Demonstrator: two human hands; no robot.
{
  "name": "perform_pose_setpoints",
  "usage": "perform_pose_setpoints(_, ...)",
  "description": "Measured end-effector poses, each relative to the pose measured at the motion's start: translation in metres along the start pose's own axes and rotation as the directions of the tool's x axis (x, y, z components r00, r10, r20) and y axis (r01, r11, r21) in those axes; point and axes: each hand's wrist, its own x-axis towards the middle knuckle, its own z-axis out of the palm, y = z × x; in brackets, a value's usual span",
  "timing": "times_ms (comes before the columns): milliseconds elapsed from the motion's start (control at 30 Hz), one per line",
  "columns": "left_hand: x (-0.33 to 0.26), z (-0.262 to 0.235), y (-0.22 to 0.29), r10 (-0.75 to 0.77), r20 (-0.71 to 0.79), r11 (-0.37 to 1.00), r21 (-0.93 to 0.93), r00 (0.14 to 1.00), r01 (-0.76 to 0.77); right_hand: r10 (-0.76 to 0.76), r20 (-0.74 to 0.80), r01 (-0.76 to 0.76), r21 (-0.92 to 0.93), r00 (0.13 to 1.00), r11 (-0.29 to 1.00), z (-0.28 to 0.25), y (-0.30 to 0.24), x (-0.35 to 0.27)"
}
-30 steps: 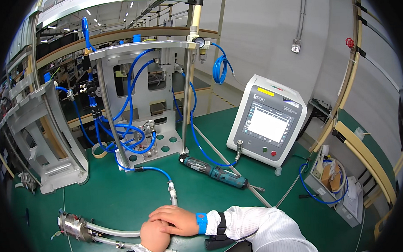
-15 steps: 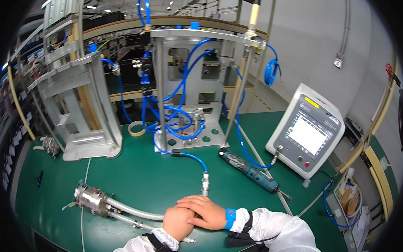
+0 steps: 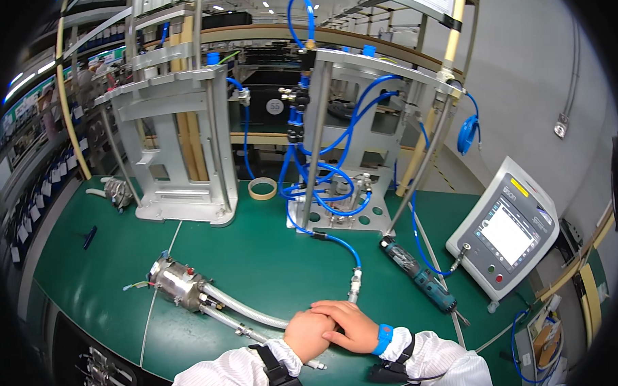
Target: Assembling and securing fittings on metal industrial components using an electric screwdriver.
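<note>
My left hand (image 3: 306, 337) rests low over the near end of two pale hoses, its fingers hidden under my right hand. My right hand (image 3: 355, 329) lies flat across it, fingers stretched over its back. The thicker hose (image 3: 248, 311) and the thinner hose (image 3: 223, 319) run from a shiny metal cylinder (image 3: 179, 282) at left. A small metal fitting (image 3: 318, 364) shows just below my hands. Beyond my right hand's fingers, a metal connector (image 3: 355, 284) ends a blue air hose (image 3: 341, 242). Whether either hand grips a hose cannot be seen.
Two grey metal frames, a left one (image 3: 187, 201) and a right one (image 3: 315, 145) hung with blue tubing, stand at the back. A tape roll (image 3: 262, 188) lies between them. A teal power tool (image 3: 421, 274) and a screen unit (image 3: 504, 227) are at right, a dark tool (image 3: 89, 237) at left.
The whole view has swung left, so the bench things and my hands sit further right. My hands stay stacked in the same way.
</note>
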Motion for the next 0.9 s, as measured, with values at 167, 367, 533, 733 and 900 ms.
perform_pose_setpoints(167,-0.0018,0.0044,-0.0019,-0.007,-0.013,0.998,-0.059,1.0,0.006,-0.004,-0.018,0.004,0.011,1.0,1.0,-0.0022,-0.0045,0.0031)
perform_pose_setpoints(367,0.0008,0.006,-0.0021,-0.025,-0.005,0.996,-0.089,1.0,0.024,-0.008,-0.004,0.008,0.012,1.0,1.0,-0.0039,-0.0032,0.0033)
perform_pose_setpoints(533,0.001,0.006,-0.0016,0.012,0.004,0.995,-0.103,1.0,-0.011,0.001,0.001,-0.001,0.025,1.0,1.0,-0.0049,-0.0047,0.0028)
perform_pose_setpoints(733,0.0006,0.006,-0.0025,0.005,0.021,0.997,-0.082,1.0,-0.003,0.006,0.002,-0.006,0.03,1.0,1.0,-0.0037,-0.0048,0.0036)
perform_pose_setpoints(900,0.0002,0.0072,-0.0025,0.008,0.012,0.999,-0.046,1.0,-0.007,-0.001,0.004,0.001,0.024,1.0,1.0,-0.0042,-0.0051,0.0044)
